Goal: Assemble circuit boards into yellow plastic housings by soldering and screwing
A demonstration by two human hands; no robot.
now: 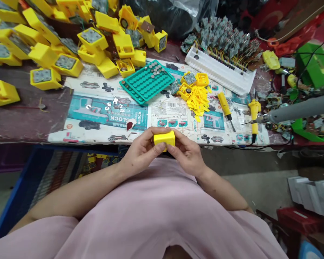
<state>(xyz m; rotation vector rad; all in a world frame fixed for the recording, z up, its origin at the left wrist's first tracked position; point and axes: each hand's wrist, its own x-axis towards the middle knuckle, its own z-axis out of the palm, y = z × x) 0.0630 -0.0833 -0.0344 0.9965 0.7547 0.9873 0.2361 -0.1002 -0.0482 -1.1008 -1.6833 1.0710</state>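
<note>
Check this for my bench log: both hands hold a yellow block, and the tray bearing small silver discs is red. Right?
Not quite: in the head view, the tray is green, not red. The left hand and right hand do hold the yellow block.

Moderately bright, soft light, sheen on plastic bag (162, 18), blurred edges (wide-angle stretch), dimmer floor (248, 171)

A dark red tabletop (24, 124) stretches before you, printed sheeting (75, 131) lining its near edge, as soft light falls across it; grey floor (232, 171) shows below the near edge, to your right.
</note>
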